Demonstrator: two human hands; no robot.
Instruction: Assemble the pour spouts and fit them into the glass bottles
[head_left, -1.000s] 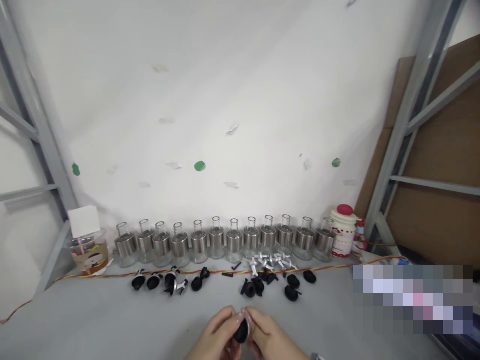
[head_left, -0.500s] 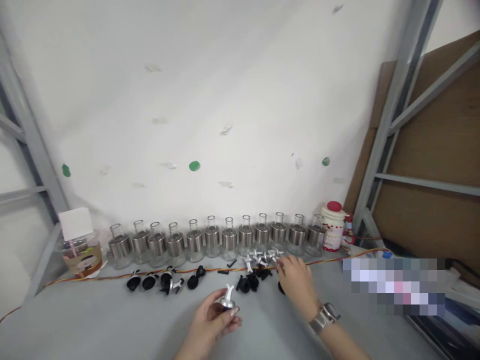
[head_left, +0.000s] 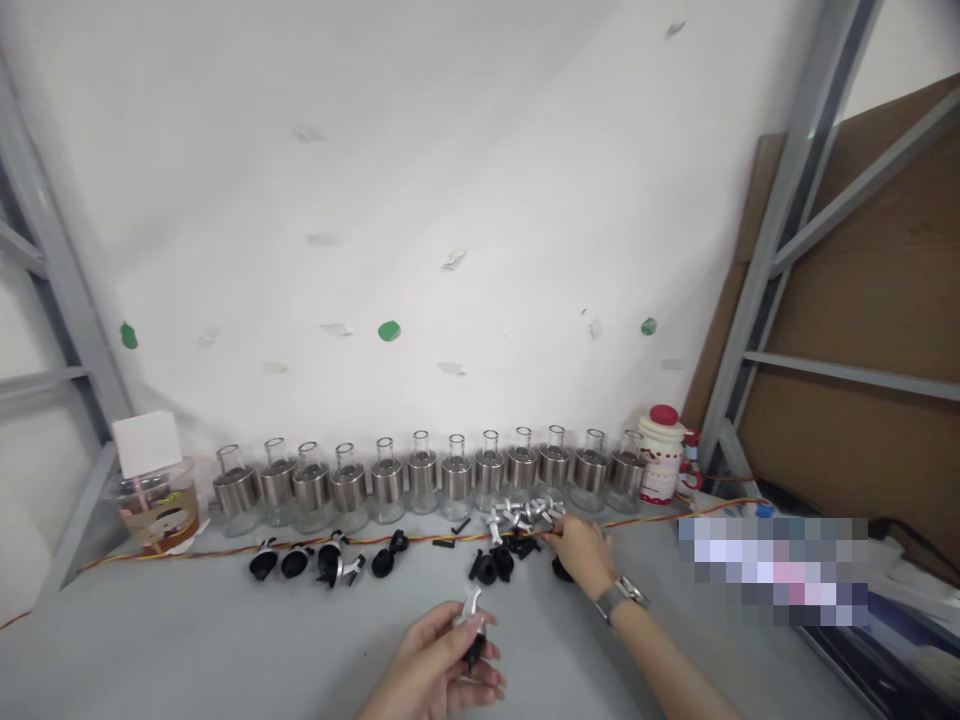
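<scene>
My left hand point(head_left: 442, 660) is closed around a bottle pourer point(head_left: 472, 630), with a silver forked top and a black lower part, held above the front of the table. Over at the right, my right hand point(head_left: 581, 550), wearing a metal-band watch point(head_left: 622, 597), has its fingers bent together at the edge of a pile of silver forked pieces point(head_left: 514, 515). What lies between those fingertips is hidden. Black round caps point(head_left: 487, 568) lie just left of this hand, and another black piece point(head_left: 561, 570) is partly covered by it.
A row of glass bottles point(head_left: 388, 480) with steel sleeves stands along the wall. Black and silver pourer parts point(head_left: 330, 565) lie at left. A striped wire point(head_left: 232, 548) crosses the table. A drink cup point(head_left: 161, 510) stands left, a white jar point(head_left: 660, 460) right.
The pourer in my left hand has turned, so its black lower part now shows, and that hand sits slightly lower. My right hand has moved slightly left, staying by the silver pieces.
</scene>
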